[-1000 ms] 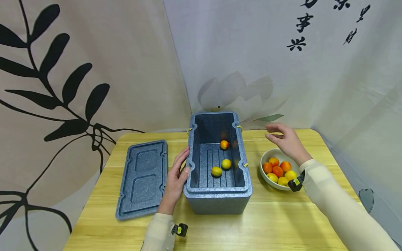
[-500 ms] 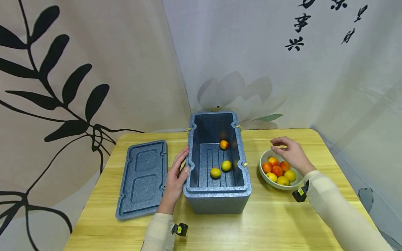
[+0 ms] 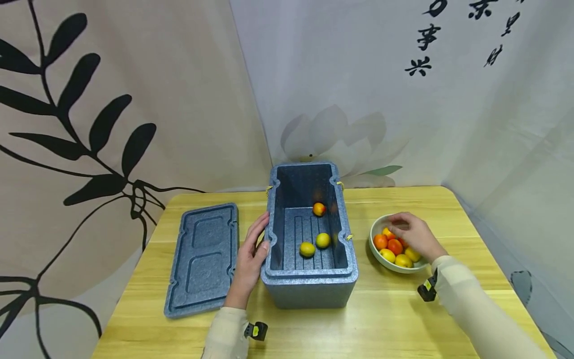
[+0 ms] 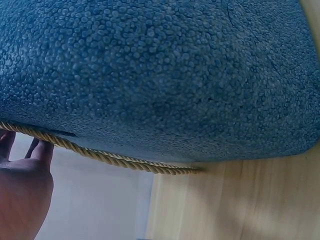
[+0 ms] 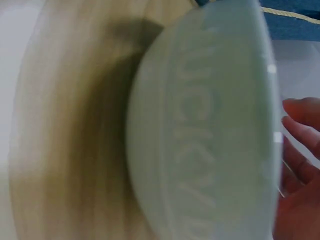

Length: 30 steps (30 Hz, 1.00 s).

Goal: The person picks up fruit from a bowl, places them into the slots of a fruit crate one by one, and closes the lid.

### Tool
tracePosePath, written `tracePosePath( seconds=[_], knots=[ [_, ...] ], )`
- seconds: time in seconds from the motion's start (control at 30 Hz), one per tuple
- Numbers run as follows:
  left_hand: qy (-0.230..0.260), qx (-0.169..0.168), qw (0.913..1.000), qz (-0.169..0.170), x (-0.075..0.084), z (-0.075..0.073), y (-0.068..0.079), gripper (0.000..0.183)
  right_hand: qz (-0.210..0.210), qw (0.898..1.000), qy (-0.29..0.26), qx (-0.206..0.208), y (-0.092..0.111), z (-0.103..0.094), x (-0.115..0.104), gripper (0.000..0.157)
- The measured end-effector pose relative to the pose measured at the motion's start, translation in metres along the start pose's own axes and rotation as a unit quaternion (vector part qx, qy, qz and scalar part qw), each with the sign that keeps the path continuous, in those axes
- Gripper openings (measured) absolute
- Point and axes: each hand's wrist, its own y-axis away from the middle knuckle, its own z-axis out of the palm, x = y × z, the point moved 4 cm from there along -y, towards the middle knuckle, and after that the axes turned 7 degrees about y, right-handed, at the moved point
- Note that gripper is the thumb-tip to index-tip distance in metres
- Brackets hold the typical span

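My left hand [image 3: 249, 256] rests against the left side of a blue-grey foam box [image 3: 309, 294], fingers laid along its rim. In the left wrist view, its fingers touch the box wall near a yellow rope [image 4: 110, 159]. On the box floor lie a red-orange fruit [image 3: 319, 209] and two yellow lemon-like fruits, one nearer [image 3: 307, 250] and one farther [image 3: 323, 241]. My right hand [image 3: 417, 235] is over the pale green bowl [image 3: 396, 268], fingers loosely bent downward above the fruit. Several orange [image 3: 395, 247] and yellow fruits [image 3: 403, 261] fill the bowl, partly hidden by the hand.
A blue-grey foam lid [image 3: 204, 259] lies flat on the wooden table [image 3: 309, 334], left of the box. Behind the table hangs a printed cloth [image 3: 197, 99] with leaves and characters. A yellow rope loop [image 3: 349, 237] shows at the box's right rim.
My right hand has moved down from above the bowl's far side to the fruit in it. The left hand has stayed on the box. The view has tilted slightly.
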Motion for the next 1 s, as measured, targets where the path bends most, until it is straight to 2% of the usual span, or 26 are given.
tracePosePath(
  seconds=[0.2, 0.47, 0.73, 0.9, 1.0],
  knots=[
    [-0.003, -0.004, 1.0, 0.0, 0.0, 0.001, -0.003, 0.049, 0.009, 1.0, 0.009, -0.012, 0.002, 0.006, 0.006, 0.035],
    [-0.002, -0.001, 1.0, -0.004, -0.002, -0.001, 0.0, 0.049, 0.002, 1.0, 0.028, -0.012, 0.002, 0.01, 0.009, 0.035],
    [-0.013, 0.004, 0.9999, -0.004, 0.0, -0.002, 0.0, 0.049, -0.016, 0.997, 0.079, -0.001, -0.001, 0.014, 0.01, 0.03],
    [-0.018, 0.001, 0.9998, -0.008, -0.001, -0.001, -0.001, 0.05, -0.038, 0.993, 0.114, -0.002, -0.004, 0.016, 0.008, 0.032],
    [-0.018, 0.001, 0.9998, -0.012, -0.002, -0.001, 0.0, 0.049, -0.035, 0.992, 0.12, -0.007, -0.004, 0.018, 0.008, 0.033]
  ],
)
